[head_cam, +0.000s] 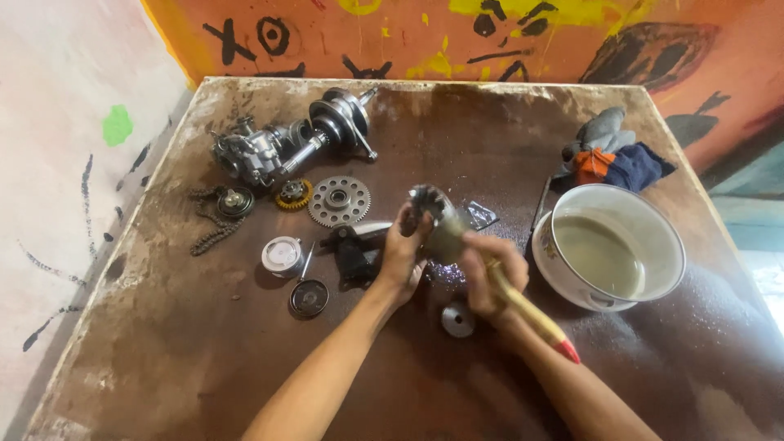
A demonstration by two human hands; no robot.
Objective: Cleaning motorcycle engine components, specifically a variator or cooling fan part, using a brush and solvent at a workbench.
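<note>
A stained brown desk (245, 359) stands against a painted orange wall. At frame centre, the left hand (402, 255) has its fingers closed around a small metal gear part (430, 214), while the right hand (490, 273) grips a wooden-handled brush (523, 306) against it; this looks like scrubbing. A bowl of cloudy liquid (608, 249) sits right, loose gears upper left.

We find no packages, labels, signs or screens in this view. Nothing on the brown desk (245, 359) carries a wrapper, a tag or a display. The only markings are hand-painted black and yellow strokes on the orange wall (392, 41) behind the desk, and a green patch on the pale wall (117, 125) at the left; these are paintwork, not signage.
</note>
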